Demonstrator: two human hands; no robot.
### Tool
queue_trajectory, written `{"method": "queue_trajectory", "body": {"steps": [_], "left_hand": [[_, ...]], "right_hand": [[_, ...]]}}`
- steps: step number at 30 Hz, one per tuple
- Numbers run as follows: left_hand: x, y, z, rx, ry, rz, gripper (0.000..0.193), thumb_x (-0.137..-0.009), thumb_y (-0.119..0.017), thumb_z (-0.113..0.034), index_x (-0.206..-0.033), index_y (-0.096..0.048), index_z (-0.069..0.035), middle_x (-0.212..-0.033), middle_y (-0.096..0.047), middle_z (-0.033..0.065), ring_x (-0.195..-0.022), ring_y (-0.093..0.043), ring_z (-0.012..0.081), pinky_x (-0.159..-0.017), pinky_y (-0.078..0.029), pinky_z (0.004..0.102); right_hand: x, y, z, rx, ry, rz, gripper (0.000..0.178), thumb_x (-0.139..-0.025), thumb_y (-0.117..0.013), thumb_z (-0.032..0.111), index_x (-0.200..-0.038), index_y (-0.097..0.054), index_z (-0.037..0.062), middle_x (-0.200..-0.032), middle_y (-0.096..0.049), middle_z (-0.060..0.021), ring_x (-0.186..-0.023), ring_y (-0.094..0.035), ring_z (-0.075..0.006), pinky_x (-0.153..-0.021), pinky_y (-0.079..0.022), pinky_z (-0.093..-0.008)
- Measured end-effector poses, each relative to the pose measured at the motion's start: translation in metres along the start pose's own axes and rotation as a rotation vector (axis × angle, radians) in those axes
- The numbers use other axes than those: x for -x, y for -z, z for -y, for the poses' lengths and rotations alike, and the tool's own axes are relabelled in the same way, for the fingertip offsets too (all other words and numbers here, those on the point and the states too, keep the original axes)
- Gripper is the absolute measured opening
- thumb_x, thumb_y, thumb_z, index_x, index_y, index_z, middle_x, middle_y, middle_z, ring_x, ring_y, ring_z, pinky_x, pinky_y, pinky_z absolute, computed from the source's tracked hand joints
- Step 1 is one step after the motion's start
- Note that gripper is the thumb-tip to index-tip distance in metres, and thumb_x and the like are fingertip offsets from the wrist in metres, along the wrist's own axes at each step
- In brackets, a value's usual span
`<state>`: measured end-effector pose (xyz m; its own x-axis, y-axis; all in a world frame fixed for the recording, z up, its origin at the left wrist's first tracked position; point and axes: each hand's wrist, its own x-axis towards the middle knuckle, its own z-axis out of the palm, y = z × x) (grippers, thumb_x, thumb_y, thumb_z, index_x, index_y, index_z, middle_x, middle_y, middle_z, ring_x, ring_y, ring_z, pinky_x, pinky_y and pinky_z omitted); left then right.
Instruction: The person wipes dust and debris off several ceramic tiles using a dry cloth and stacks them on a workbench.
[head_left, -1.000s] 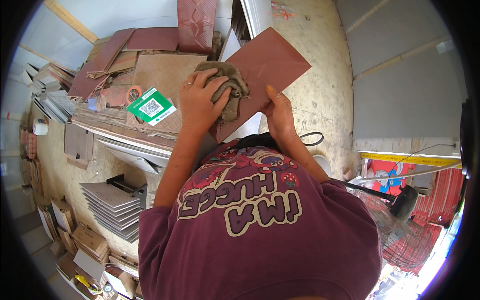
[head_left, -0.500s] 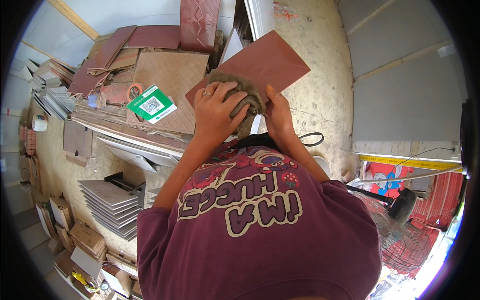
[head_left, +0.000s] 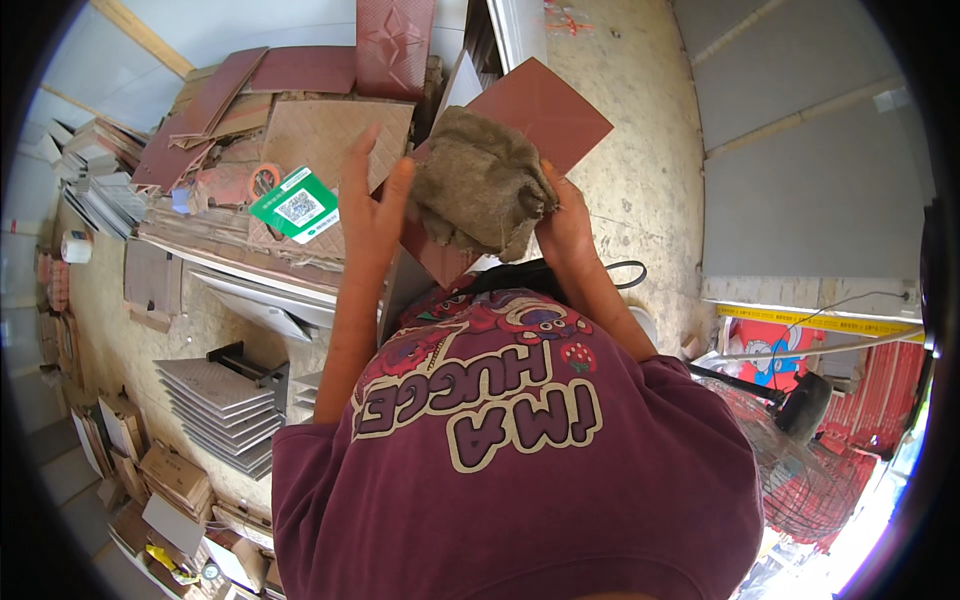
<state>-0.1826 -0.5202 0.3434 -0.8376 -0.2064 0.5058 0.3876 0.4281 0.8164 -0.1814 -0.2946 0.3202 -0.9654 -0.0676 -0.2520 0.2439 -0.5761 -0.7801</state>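
Nearest is the person's purple shirt [head_left: 520,500], its chest covered with print. Beyond it, a brown cloth [head_left: 480,185], bunched and creased, lies over the middle of a red-brown tile [head_left: 560,105]. The tile is in front of the shirt, between the two hands; a far right part and a near left corner show past the cloth.

The right hand [head_left: 568,225] is closed on the tile's near right edge, its thumb against the right border of the cloth; I cannot tell whether it pinches the cloth too. The left hand [head_left: 372,210] is wide, thumb well apart from the fingers, which point away from the body; the thumb tip is just beside the cloth's left edge, and whether they touch is unclear.

A black strap [head_left: 628,272] loops out by the right forearm. To the left, a green card [head_left: 290,207] with a square code overlaps a brown tile [head_left: 345,130] on a cluttered bench, near an orange tape roll [head_left: 265,180]. More red-brown tiles [head_left: 305,72] lie at the bench's far side.

Lower down, a rack of grey tiles [head_left: 215,405] stands on the floor [head_left: 640,180], with cardboard boxes [head_left: 175,480] beyond; at right is a wire-caged fan [head_left: 810,490], and past the floor a grey wall [head_left: 800,180]
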Motion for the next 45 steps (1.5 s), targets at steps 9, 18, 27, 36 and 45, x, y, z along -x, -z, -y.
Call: {"method": "queue_trajectory", "body": {"steps": [9,18,27,36,45], "left_hand": [[0.018,0.016,0.041,0.93,0.822,0.355,0.038,-0.093,-0.058,-0.023,-0.123,-0.056,0.0,-0.107,-0.066,0.0057,-0.095,-0.06,0.01,-0.083,-0.046,0.0233],[0.022,0.01,0.047,1.138,0.889,0.58,0.034,-0.094,-0.055,-0.016,-0.122,-0.056,0.002,-0.111,-0.065,0.0066,-0.096,-0.063,0.0119,-0.082,-0.05,0.0253],[0.032,0.013,0.036,1.199,0.77,0.459,0.034,-0.094,-0.055,-0.015,-0.123,-0.055,0.004,-0.114,-0.063,0.0096,-0.098,-0.063,0.0153,-0.084,-0.051,0.0271],[0.038,0.002,0.02,1.165,0.776,0.341,0.036,-0.094,-0.057,-0.019,-0.124,-0.054,0.002,-0.113,-0.064,0.0093,-0.097,-0.064,0.0161,-0.084,-0.052,0.0281],[0.051,0.005,0.01,1.126,0.799,0.405,0.04,-0.093,-0.058,-0.02,-0.125,-0.053,0.003,-0.116,-0.062,0.0097,-0.099,-0.063,0.0168,-0.085,-0.052,0.0295]], "right_hand": [[-0.007,0.008,0.015,0.037,-0.013,0.041,0.04,-0.098,-0.042,0.028,-0.118,-0.057,-0.0034,-0.116,-0.062,-0.0118,-0.106,-0.058,-0.0205,-0.096,-0.043,-0.0331],[-0.007,0.001,0.021,0.136,-0.056,0.059,0.041,-0.098,-0.046,0.031,-0.115,-0.059,-0.0038,-0.112,-0.063,-0.0111,-0.101,-0.06,-0.0191,-0.092,-0.046,-0.032],[-0.002,-0.009,0.06,0.876,0.56,-0.085,0.076,-0.087,-0.063,0.041,-0.144,-0.03,0.0033,-0.138,-0.045,-0.0179,-0.126,-0.045,-0.0287,-0.105,-0.035,-0.039],[0.028,-0.059,0.046,1.506,0.82,0.49,0.068,-0.067,-0.078,0.025,-0.13,-0.053,0.0163,-0.139,-0.043,-0.0137,-0.129,-0.039,-0.0364,-0.107,-0.031,-0.0467],[-0.013,-0.051,0.056,1.492,1.021,0.184,0.064,-0.068,-0.076,0.024,-0.128,-0.053,0.0158,-0.135,-0.045,-0.0168,-0.124,-0.043,-0.0357,-0.104,-0.034,-0.0462]]}}
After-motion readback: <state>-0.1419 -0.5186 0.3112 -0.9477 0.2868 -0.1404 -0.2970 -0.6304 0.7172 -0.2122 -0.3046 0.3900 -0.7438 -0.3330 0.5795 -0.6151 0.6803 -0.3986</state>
